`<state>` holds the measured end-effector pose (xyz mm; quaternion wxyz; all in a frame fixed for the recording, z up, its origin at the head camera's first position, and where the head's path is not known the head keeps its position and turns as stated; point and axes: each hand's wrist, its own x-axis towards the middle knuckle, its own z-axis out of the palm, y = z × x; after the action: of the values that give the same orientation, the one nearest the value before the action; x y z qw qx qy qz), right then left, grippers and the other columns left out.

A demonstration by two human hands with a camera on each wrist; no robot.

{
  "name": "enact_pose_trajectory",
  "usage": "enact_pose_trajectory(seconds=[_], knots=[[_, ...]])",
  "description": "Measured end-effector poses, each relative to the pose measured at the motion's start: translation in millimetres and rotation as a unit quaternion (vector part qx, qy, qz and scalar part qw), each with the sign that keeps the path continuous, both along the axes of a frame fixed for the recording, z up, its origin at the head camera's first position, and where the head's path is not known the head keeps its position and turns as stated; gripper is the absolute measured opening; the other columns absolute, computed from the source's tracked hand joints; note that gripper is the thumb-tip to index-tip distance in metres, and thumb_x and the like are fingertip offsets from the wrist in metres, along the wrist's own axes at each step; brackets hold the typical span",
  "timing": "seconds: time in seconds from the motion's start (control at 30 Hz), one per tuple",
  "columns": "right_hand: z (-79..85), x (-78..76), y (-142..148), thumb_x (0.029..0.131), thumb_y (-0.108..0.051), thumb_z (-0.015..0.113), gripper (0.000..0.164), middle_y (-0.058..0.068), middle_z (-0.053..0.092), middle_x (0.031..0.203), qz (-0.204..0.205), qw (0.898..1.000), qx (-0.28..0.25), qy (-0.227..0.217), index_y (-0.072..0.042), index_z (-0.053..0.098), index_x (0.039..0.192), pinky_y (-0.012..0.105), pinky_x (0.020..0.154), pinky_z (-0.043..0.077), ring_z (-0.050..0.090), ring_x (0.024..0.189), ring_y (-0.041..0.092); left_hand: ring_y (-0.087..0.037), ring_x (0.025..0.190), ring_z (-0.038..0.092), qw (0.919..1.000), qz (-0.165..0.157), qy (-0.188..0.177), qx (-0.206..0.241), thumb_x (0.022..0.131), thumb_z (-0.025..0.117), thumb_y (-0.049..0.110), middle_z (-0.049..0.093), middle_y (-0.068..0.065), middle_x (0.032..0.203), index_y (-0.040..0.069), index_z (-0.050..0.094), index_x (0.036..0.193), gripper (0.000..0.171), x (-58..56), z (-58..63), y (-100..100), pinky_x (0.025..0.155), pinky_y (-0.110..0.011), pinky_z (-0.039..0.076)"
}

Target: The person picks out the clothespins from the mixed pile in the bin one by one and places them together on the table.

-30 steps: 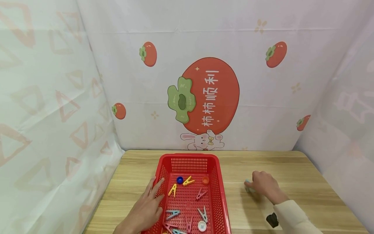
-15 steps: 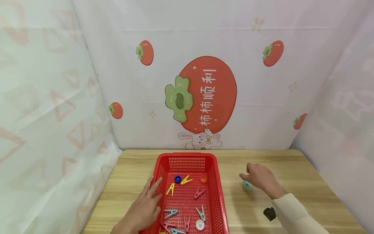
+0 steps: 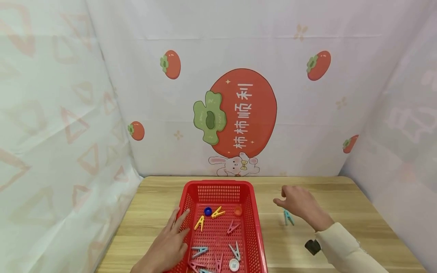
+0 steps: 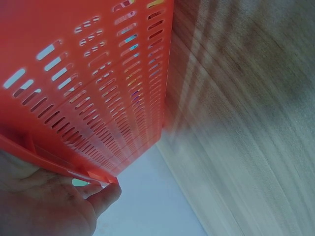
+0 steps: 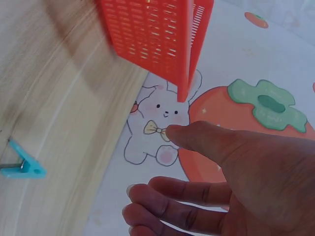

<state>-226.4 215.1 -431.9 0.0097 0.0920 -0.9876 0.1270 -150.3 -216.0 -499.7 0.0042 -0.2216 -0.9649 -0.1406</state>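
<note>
My left hand (image 3: 166, 242) holds the left rim of a red plastic basket (image 3: 255, 223), some fingers reaching inside and others outside under the rim in the left wrist view. Above the table to the right of the basket hovers my right hand (image 3: 302, 204), thumb apart from loosely bent fingers, nothing held. Below it on the wood lies a teal clothespin (image 3: 288, 217); the right wrist view also shows this clothespin (image 5: 23, 164), apart from the hand. Inside the basket lie yellow clothespins (image 3: 200, 223), pink clothespins (image 3: 233, 227) and pale blue ones (image 3: 199, 251).
A blue cap (image 3: 208, 211), an orange cap (image 3: 238, 211) and a white cap (image 3: 234, 265) are also in the basket. A small black object (image 3: 312, 247) shows beside the right sleeve. The wooden table (image 3: 164, 189) ends at a printed white backdrop (image 3: 300, 151).
My right hand has let go of the teal clothespin and moved up and left, away from it. The clothespin stays on the table. My left hand keeps its place on the basket rim.
</note>
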Motion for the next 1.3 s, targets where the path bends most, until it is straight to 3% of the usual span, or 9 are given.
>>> enact_pose_trajectory(seconds=[0.23, 0.33, 0.37, 0.53, 1.3], knots=[[7.5, 1.6, -14, 0.094, -0.033, 0.083, 0.035, 0.007, 0.072, 0.084, 0.006, 1.0, 0.001, 0.003, -0.001, 0.072, 0.1, 0.039, 0.065, 0.059, 0.06, 0.066, 0.015, -0.042, 0.169, 0.007, 0.9971, -0.039, 0.055, 0.035, 0.098, 0.069, 0.014, 0.025, -0.014, 0.18, -0.009, 0.077, 0.121, 0.034, -5.3, -22.9, -10, 0.131, -0.059, 0.036], [10.7, 1.0, -20, 0.094, -0.033, 0.084, 0.034, 0.006, 0.07, 0.081, 0.01, 1.0, -0.001, 0.003, -0.001, 0.072, 0.101, 0.036, 0.063, 0.057, 0.058, 0.065, 0.015, -0.045, 0.168, 0.008, 0.9981, -0.033, 0.044, 0.028, 0.098, 0.07, 0.014, 0.027, -0.016, 0.179, -0.009, 0.077, 0.122, 0.034, -4.1, -18.2, -8, 0.131, -0.059, 0.036], [11.8, 0.6, -22, 0.094, -0.033, 0.084, 0.034, 0.006, 0.069, 0.081, 0.011, 1.0, -0.001, 0.003, -0.001, 0.072, 0.101, 0.036, 0.063, 0.057, 0.058, 0.065, 0.015, -0.045, 0.168, 0.011, 0.9992, -0.02, 0.027, 0.022, 0.095, 0.072, 0.012, 0.03, -0.016, 0.178, -0.009, 0.077, 0.123, 0.035, -1.0, -10.1, -5, 0.126, -0.064, 0.04], [16.0, -1.3, -31, 0.093, -0.032, 0.085, 0.034, 0.007, 0.072, 0.086, 0.017, 1.0, 0.004, 0.013, -0.002, 0.073, 0.103, 0.035, 0.063, 0.057, 0.058, 0.067, 0.015, -0.046, 0.168, 0.012, 1.0, -0.004, 0.004, 0.001, 0.096, 0.074, 0.013, 0.03, -0.018, 0.178, -0.009, 0.076, 0.123, 0.036, 2.8, 1.5, 0, 0.129, -0.063, 0.036], [24.2, -4.9, -66, 0.092, -0.029, 0.087, 0.031, 0.004, 0.072, 0.084, 0.061, 0.998, -0.013, 0.011, -0.004, 0.074, 0.103, 0.029, 0.059, 0.057, 0.059, 0.069, 0.015, -0.045, 0.169, 0.01, 0.9999, 0.011, -0.01, -0.002, 0.096, 0.074, 0.014, 0.031, -0.015, 0.178, -0.008, 0.077, 0.125, 0.036, 0.8, 2.6, 3, 0.127, -0.064, 0.039]])
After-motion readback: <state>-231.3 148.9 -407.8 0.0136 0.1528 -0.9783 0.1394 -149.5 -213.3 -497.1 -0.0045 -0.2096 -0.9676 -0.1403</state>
